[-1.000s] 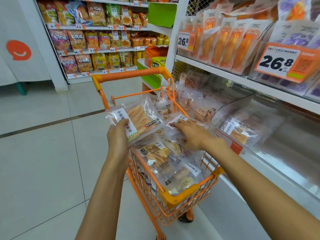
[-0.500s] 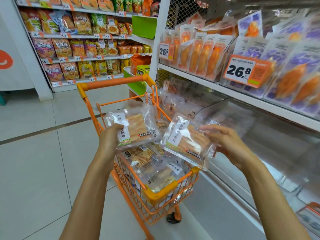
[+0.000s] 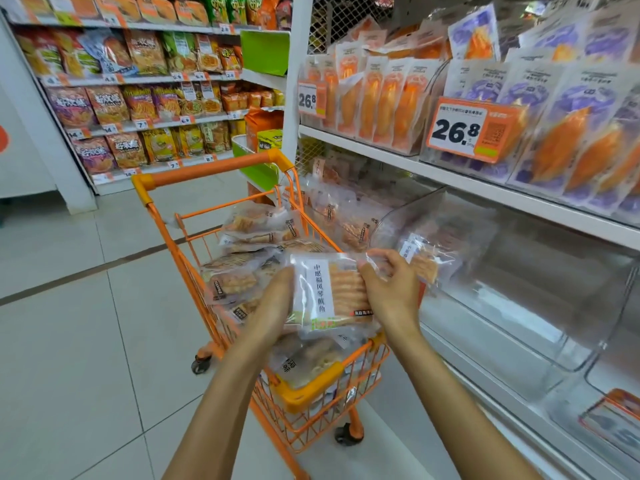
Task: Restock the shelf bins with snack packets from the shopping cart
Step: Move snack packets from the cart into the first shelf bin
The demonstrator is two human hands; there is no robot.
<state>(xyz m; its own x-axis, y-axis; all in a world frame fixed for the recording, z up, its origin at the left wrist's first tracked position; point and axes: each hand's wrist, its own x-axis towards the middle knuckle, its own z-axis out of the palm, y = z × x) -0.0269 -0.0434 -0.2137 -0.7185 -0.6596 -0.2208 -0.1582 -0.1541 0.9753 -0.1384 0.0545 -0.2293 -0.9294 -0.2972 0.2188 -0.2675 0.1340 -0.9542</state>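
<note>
Here, packet: a clear snack packet [image 3: 332, 292] is held at frame centre, above the orange shopping cart [image 3: 313, 393].
Left hand [image 3: 273, 306]: fingers clamped on its left edge.
Right hand [image 3: 391, 289]: fingers pinched on its right edge.
Shelf bin [image 3: 519, 306]: seen at right.

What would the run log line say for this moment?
left hand: holds snack packet | right hand: grips same packet | over cart | shelf bin: not yet loaded
</note>
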